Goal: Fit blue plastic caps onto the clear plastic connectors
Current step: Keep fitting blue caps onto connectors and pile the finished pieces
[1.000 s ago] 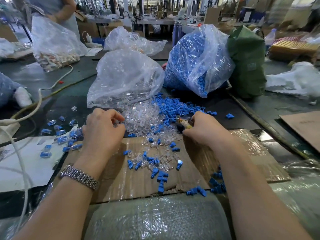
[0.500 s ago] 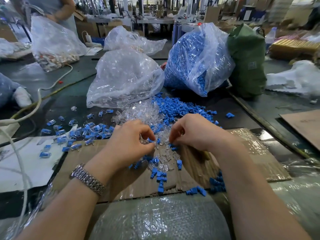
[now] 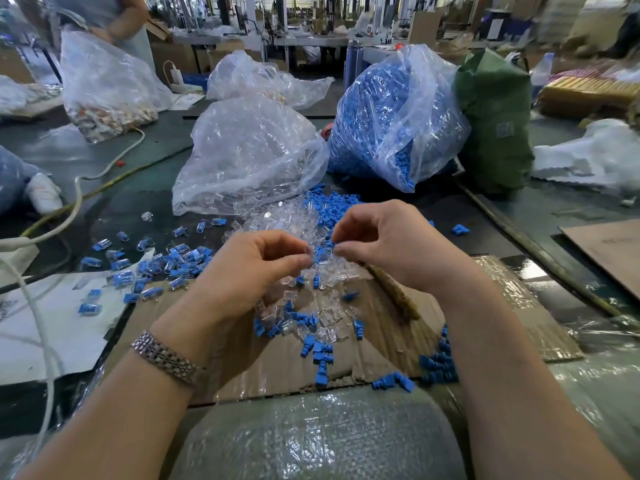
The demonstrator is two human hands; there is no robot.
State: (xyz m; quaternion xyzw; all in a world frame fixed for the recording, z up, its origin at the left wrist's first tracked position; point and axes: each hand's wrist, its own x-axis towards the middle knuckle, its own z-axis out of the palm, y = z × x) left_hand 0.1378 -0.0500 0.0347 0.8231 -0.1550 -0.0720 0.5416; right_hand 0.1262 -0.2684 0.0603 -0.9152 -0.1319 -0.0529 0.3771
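A capped pile point(image 3: 166, 268) lies toward the desk's left edge; many loose blue caps point(image 3: 320, 355) and clear connectors point(image 3: 277, 223) remain. A clear connector point(image 3: 307, 250) is pinched in the left hand point(image 3: 249, 271); the right hand point(image 3: 388, 244) fingers are curled, their contents unclear.

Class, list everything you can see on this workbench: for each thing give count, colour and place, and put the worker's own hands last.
loose caps: many, blue, scattered on the cardboard sheet
loose connectors: a pile, clear, behind the hands
finished pieces: a cluster, clear with blue, left of the hands
cardboard sheet: one, brown, under the work
connector bag: one, clear, centre back
cap bag: one, clear, full of blue caps, right of centre
green sack: one, right of the cap bag
cable: one, white, left
wristband: one, metal, left wrist
left hand: pinching a clear connector
right hand: fingertips pinched together; the piece is too small to tell
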